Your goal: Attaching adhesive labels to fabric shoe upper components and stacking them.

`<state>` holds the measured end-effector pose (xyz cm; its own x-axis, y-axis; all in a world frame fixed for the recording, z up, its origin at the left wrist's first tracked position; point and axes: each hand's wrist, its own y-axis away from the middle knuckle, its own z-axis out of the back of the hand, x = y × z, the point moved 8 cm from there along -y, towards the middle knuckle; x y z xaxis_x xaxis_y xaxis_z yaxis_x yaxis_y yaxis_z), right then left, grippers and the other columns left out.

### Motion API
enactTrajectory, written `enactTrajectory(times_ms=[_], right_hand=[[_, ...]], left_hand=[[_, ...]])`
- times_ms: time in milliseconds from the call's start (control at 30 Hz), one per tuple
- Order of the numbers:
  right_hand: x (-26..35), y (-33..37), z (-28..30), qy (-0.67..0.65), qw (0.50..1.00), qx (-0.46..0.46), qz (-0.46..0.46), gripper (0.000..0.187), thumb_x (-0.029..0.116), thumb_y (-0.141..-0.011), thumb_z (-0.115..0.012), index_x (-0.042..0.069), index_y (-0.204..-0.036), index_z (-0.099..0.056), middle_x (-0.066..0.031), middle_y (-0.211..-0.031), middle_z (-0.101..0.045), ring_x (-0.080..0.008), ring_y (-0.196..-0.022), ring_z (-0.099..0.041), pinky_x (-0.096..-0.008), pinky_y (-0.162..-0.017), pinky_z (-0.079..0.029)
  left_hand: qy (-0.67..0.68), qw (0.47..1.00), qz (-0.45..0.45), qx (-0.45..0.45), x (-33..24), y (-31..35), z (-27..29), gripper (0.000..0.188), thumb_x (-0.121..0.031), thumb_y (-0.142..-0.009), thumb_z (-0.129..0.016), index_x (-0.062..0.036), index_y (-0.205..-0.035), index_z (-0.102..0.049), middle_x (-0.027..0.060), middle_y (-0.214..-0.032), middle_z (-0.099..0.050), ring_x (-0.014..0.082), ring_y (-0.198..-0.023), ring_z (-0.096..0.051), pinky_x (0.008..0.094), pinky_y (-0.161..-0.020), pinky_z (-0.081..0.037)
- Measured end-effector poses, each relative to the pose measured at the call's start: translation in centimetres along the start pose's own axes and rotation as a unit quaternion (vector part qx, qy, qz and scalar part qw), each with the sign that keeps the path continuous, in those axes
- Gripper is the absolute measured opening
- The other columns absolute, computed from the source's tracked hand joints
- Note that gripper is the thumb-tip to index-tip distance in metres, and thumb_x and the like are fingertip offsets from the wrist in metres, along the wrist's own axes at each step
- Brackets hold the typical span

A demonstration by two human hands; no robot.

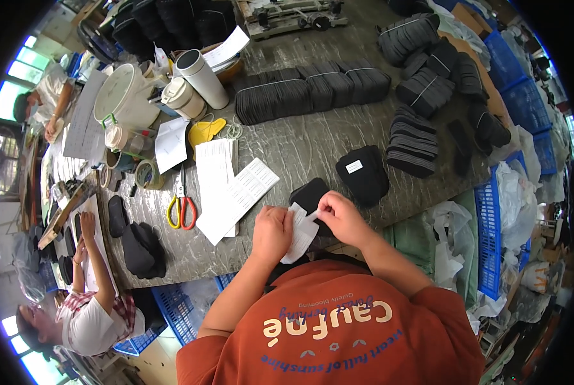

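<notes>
Over the near table edge, my left hand (pixel 273 232) is closed on a white printed label sheet (pixel 302 239) that hangs down toward my lap. My right hand (pixel 341 216) pinches a small white strip (pixel 312 217) at the sheet's upper right; whether the strip is still attached I cannot tell. Just beyond both hands lies a black insole-shaped pad (pixel 310 194), partly hidden by them. To its right, a black pad stack (pixel 369 186) bears a small white label (pixel 353 167) on top.
Left are printed sheets (pixel 239 199), scissors (pixel 181 208) with red and yellow handles, and black pads (pixel 142 250). Tied black bundles (pixel 312 93) line the back; more bundles (pixel 421 90) lie right. A white tumbler (pixel 203 80) and bucket (pixel 123 96) stand far left. Another person (pixel 97 317) works leftward.
</notes>
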<state>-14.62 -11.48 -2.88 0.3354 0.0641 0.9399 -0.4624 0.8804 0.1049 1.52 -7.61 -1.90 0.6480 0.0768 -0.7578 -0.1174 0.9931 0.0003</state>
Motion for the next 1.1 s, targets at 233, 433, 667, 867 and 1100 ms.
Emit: enactTrajectory(times_ms=[233,433,667,867,1100], right_hand=[[-2.8,-2.5,0.8,0.029,0.993,-0.092,-0.063,0.01,0.008,-0.083,-0.064,-0.001,-0.084,-0.061,-0.0146,-0.075,-0.065,-0.027,-0.069,-0.064,-0.0351,-0.063,-0.049],[-3.3,-2.8,0.4,0.056,0.99,-0.111,-0.065,0.011,0.012,-0.081,-0.066,0.001,-0.082,-0.064,-0.0138,-0.076,-0.067,-0.0287,-0.07,-0.065,-0.0362,-0.062,-0.05],[-3.3,-2.9,0.4,0.091,0.986,-0.124,-0.059,0.012,0.014,-0.08,-0.066,0.003,-0.081,-0.065,-0.0133,-0.075,-0.067,-0.0295,-0.068,-0.065,-0.0365,-0.061,-0.05],[-3.9,-2.8,0.3,0.065,0.988,-0.119,-0.068,0.012,0.013,-0.079,-0.069,0.003,-0.084,-0.065,-0.0129,-0.074,-0.067,-0.0286,-0.067,-0.065,-0.0367,-0.061,-0.05],[-3.9,-3.0,1.0,0.083,0.979,-0.15,-0.108,0.03,0.01,-0.073,-0.074,0.003,-0.096,-0.057,-0.0123,-0.068,-0.064,-0.0285,-0.065,-0.064,-0.0381,-0.06,-0.05]], left_hand=[[-0.075,0.966,-0.203,0.144,-2.7,1.7,-3.1,0.013,-0.009,-0.082,-0.063,0.0029,-0.083,-0.057,0.0194,-0.117,-0.061,0.0373,-0.115,-0.053,0.0433,-0.098,-0.043],[-0.068,0.966,-0.205,0.144,-2.5,1.6,-3.1,0.014,-0.009,-0.082,-0.063,0.0027,-0.08,-0.055,0.02,-0.115,-0.062,0.0372,-0.113,-0.054,0.0431,-0.097,-0.043],[-0.093,0.962,-0.21,0.145,-2.7,1.6,-3.3,0.015,-0.011,-0.083,-0.062,0.0027,-0.083,-0.057,0.018,-0.12,-0.06,0.0357,-0.113,-0.054,0.0429,-0.096,-0.043],[-0.17,0.945,-0.212,0.18,-3.0,1.5,-4.0,0.017,-0.015,-0.083,-0.061,0.0017,-0.085,-0.06,0.0137,-0.129,-0.055,0.0306,-0.11,-0.053,0.0435,-0.093,-0.042],[-0.18,0.941,-0.217,0.186,-2.8,1.5,-4.4,0.016,-0.014,-0.083,-0.061,0.0015,-0.088,-0.061,0.0144,-0.129,-0.055,0.0302,-0.111,-0.053,0.0444,-0.096,-0.04]])
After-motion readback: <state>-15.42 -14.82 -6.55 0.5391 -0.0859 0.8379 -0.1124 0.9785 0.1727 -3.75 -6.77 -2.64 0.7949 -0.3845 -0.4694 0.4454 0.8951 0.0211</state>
